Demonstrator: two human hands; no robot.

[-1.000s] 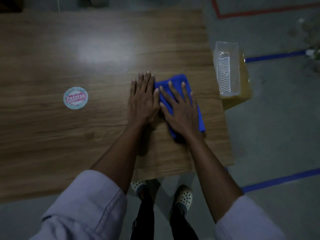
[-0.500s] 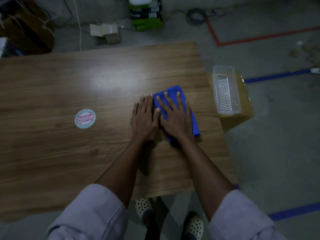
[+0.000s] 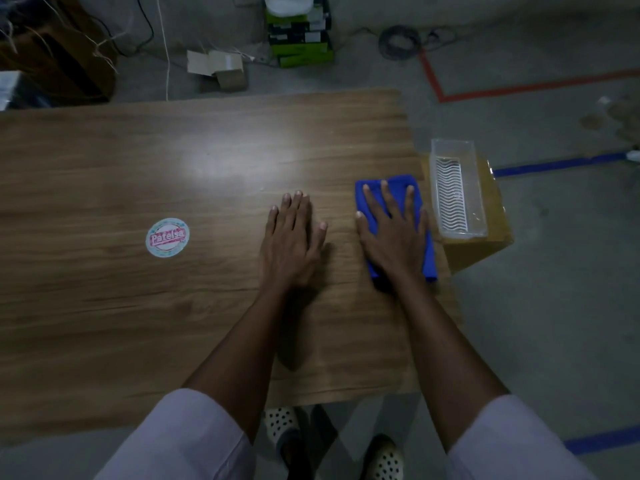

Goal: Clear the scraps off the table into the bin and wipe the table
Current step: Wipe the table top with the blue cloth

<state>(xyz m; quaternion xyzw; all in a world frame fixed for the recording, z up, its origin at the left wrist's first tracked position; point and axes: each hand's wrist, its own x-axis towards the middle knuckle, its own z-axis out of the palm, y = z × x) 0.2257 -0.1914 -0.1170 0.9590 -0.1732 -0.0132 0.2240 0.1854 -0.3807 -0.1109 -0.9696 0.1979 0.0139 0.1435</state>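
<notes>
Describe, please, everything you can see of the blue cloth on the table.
The blue cloth is soft-looking fabric folded into an oblong pad. It lies flat on the wooden table near its right edge, beside the clear bin standing off the table. The right hand presses flat on it with fingers spread, covering its middle; the left hand rests apart from it.

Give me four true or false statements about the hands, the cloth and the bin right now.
1. The right hand presses flat on the blue cloth. True.
2. The left hand grips the cloth. False: it lies flat on the bare table, apart from the cloth.
3. The clear bin stands on the table. False: it sits on a cardboard box beside the table's right edge.
4. A round sticker lies left of the left hand. True.
</notes>
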